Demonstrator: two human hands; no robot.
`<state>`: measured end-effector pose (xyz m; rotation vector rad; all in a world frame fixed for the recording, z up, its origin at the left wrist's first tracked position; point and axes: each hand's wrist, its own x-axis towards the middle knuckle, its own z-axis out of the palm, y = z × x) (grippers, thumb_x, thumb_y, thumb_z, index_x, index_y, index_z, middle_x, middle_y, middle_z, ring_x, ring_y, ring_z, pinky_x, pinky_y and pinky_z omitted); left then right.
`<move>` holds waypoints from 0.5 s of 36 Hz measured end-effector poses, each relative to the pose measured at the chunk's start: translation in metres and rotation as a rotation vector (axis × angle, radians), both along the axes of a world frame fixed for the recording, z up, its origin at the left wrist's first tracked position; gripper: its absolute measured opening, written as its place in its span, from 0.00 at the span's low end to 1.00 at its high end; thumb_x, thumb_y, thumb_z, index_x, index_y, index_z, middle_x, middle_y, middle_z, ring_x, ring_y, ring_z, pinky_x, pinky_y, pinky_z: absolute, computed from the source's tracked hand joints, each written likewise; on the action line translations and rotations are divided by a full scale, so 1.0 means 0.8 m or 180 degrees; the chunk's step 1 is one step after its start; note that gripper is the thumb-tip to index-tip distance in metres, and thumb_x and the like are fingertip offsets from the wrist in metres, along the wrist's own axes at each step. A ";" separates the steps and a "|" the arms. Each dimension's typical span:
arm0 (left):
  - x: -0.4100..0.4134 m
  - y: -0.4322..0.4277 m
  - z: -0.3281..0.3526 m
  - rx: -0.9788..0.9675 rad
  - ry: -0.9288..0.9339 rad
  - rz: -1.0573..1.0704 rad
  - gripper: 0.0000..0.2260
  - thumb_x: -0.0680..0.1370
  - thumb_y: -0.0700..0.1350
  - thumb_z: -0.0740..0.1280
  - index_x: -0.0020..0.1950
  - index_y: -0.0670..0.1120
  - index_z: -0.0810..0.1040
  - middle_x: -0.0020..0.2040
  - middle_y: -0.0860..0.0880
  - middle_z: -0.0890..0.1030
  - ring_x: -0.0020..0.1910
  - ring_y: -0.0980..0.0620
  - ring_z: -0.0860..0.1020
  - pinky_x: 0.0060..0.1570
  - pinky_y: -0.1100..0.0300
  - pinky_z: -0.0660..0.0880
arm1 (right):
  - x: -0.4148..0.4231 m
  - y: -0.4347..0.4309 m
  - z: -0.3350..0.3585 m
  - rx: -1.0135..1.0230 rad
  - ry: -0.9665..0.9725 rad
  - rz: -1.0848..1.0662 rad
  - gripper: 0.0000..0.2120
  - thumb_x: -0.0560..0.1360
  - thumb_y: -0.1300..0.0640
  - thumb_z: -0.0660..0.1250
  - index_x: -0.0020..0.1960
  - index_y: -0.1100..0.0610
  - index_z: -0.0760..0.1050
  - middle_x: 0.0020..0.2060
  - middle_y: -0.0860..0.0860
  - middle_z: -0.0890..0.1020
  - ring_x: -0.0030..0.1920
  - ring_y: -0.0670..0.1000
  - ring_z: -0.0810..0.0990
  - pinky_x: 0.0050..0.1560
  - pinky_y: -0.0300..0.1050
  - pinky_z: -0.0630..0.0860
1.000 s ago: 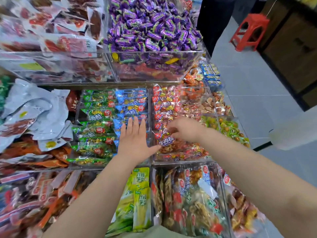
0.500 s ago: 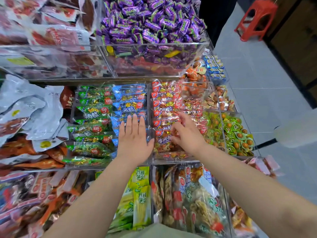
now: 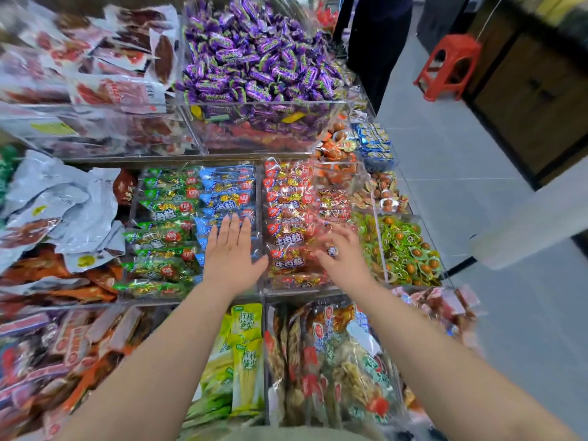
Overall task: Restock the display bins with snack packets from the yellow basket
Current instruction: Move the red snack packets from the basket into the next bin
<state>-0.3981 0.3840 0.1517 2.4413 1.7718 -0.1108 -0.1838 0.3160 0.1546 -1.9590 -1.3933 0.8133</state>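
Blurring right hand [image 3: 345,259] over red packets [image 3: 288,218], fingers [image 3: 331,237] indistinct

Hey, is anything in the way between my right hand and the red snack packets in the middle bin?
Nothing visible. The right hand is directly over the red packets, whose bin is open on top. The left hand lies flat on the blue packets beside it, out of the way.
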 end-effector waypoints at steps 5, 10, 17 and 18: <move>-0.006 -0.031 0.026 0.0312 -0.1662 -0.0124 0.25 0.78 0.52 0.62 0.73 0.43 0.67 0.74 0.42 0.66 0.75 0.43 0.59 0.73 0.48 0.55 | -0.010 -0.065 -0.003 0.0221 0.0933 -0.0672 0.04 0.76 0.60 0.65 0.47 0.53 0.78 0.40 0.46 0.79 0.41 0.46 0.76 0.42 0.33 0.72; -0.012 -0.115 0.015 -0.0360 -0.2529 -0.0445 0.10 0.76 0.45 0.63 0.54 0.47 0.82 0.43 0.49 0.81 0.44 0.46 0.79 0.47 0.55 0.73 | -0.025 -0.155 -0.031 0.0126 0.1385 -0.1520 0.10 0.76 0.62 0.65 0.42 0.48 0.76 0.35 0.46 0.80 0.34 0.41 0.76 0.36 0.33 0.72; -0.017 -0.226 -0.081 -0.2608 -0.2059 -0.0157 0.11 0.78 0.36 0.65 0.39 0.51 0.77 0.33 0.51 0.76 0.33 0.54 0.74 0.34 0.68 0.72 | -0.055 -0.327 -0.103 -0.0780 0.1981 -0.2797 0.12 0.78 0.62 0.61 0.37 0.53 0.72 0.27 0.46 0.75 0.26 0.41 0.72 0.25 0.32 0.66; -0.020 -0.239 -0.098 -0.2917 -0.1893 0.0058 0.11 0.78 0.36 0.64 0.39 0.49 0.77 0.33 0.49 0.77 0.34 0.52 0.75 0.31 0.67 0.72 | -0.062 -0.357 -0.113 -0.0963 0.2103 -0.2972 0.12 0.79 0.61 0.60 0.37 0.54 0.72 0.28 0.49 0.75 0.27 0.43 0.72 0.27 0.35 0.65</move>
